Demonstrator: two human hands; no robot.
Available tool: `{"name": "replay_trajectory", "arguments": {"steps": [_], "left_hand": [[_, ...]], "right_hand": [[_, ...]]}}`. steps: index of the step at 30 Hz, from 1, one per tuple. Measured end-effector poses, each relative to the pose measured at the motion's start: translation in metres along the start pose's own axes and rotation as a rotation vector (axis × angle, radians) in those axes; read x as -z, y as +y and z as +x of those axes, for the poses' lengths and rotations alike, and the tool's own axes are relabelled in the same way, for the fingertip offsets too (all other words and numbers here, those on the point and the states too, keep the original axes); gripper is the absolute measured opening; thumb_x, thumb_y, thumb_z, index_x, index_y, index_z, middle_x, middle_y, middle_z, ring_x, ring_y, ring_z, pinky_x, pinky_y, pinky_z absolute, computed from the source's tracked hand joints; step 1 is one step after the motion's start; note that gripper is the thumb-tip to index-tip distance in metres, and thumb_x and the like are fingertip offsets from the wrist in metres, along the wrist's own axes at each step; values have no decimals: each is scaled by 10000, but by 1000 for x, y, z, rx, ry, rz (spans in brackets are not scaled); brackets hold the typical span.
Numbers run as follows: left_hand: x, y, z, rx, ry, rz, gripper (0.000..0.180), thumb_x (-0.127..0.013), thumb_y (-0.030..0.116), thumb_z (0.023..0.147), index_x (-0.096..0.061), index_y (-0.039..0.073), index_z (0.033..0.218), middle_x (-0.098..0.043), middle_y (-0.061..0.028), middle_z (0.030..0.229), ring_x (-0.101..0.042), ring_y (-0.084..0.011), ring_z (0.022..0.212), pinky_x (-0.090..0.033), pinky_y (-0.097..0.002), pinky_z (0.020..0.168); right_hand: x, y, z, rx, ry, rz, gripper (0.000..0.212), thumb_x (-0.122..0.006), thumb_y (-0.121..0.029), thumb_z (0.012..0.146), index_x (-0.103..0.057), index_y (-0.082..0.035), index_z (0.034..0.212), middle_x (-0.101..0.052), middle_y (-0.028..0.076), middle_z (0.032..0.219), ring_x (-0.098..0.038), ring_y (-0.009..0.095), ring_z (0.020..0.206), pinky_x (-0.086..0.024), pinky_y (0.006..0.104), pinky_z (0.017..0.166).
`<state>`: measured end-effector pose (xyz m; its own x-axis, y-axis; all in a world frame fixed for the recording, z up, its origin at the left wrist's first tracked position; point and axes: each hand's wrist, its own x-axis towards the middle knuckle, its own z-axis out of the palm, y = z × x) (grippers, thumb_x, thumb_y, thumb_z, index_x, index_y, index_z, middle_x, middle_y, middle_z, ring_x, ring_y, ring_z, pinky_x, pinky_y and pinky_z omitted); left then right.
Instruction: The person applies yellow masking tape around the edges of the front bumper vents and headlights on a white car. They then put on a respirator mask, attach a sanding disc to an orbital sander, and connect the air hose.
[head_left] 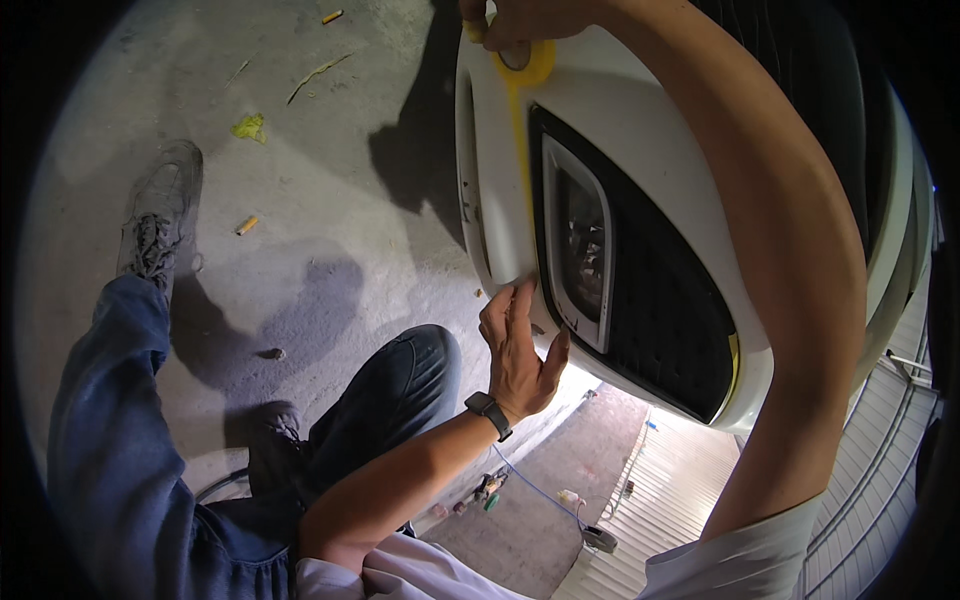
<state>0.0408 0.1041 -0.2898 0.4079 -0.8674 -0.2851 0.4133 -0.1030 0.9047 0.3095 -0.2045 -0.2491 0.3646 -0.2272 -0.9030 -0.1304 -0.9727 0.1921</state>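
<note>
A white car bumper [640, 110] fills the upper right, with a fog light [583, 240] set in a black surround [660, 300]. My right hand [530, 20] reaches over to its far end and grips a roll of yellow masking tape [541, 66]. From the roll a strip of yellow tape [521, 140] runs along the white panel towards me, beside the black surround. My left hand [520, 360] has its fingers outstretched, fingertips against the near end of the bumper close to the strip. A second bit of yellow tape [736, 360] shows at the surround's lower right edge.
Cigarette butts [247, 226] and a yellow-green leaf [249, 127] lie on the concrete floor [300, 190]. My knee [420, 360] is bent close to the bumper. Behind, a blue cord [540, 487] crosses the floor near a ribbed light wall [660, 500].
</note>
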Motion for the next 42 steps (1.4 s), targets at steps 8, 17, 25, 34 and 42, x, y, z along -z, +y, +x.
{"name": "replay_trajectory", "arguments": {"steps": [8, 17, 25, 34, 42], "left_hand": [[0, 7, 3, 21, -3, -25, 905, -597, 553, 996, -261, -28, 1602, -333, -271, 1466, -315, -402, 1374, -213, -506, 1162], [4, 15, 42, -94, 77, -9, 937, -656, 441, 935, -233, -70, 1598, -342, -280, 1422, -344, -403, 1310, -214, -524, 1133], [23, 26, 119, -175, 195, -31, 828, -663, 386, 905, -366, 3, 1577, -415, -230, 1328, -416, -381, 1253, -279, -552, 1086], [39, 42, 146, -171, 160, -6, 791, -659, 364, 915, -391, 1, 1565, -434, -214, 1303, -444, -364, 1214, -307, -519, 1069], [48, 47, 156, -120, 143, -51, 776, -667, 380, 904, -419, 25, 1548, -469, -200, 1296, -486, -366, 1212, -328, -535, 1042]], "right_hand": [[4, 3, -2, -37, 19, -133, 317, -772, -250, 762, -817, -86, 1030, -775, 153, 959, -725, 330, 887, -574, 416, 793], [19, -2, -21, 0, 38, -62, 324, -800, -235, 756, -812, -80, 1040, -777, 146, 969, -731, 323, 919, -574, 411, 821], [19, -9, -18, -20, -16, -187, 268, -790, -229, 759, -818, -75, 976, -774, 156, 941, -729, 342, 884, -573, 428, 797], [14, -13, -22, -77, 62, -124, 213, -752, -180, 752, -814, -59, 916, -763, 174, 858, -735, 358, 818, -579, 442, 743], [10, -8, -19, -85, 41, -111, 246, -669, -208, 805, -805, -33, 912, -758, 185, 880, -733, 368, 838, -575, 445, 767]]}}
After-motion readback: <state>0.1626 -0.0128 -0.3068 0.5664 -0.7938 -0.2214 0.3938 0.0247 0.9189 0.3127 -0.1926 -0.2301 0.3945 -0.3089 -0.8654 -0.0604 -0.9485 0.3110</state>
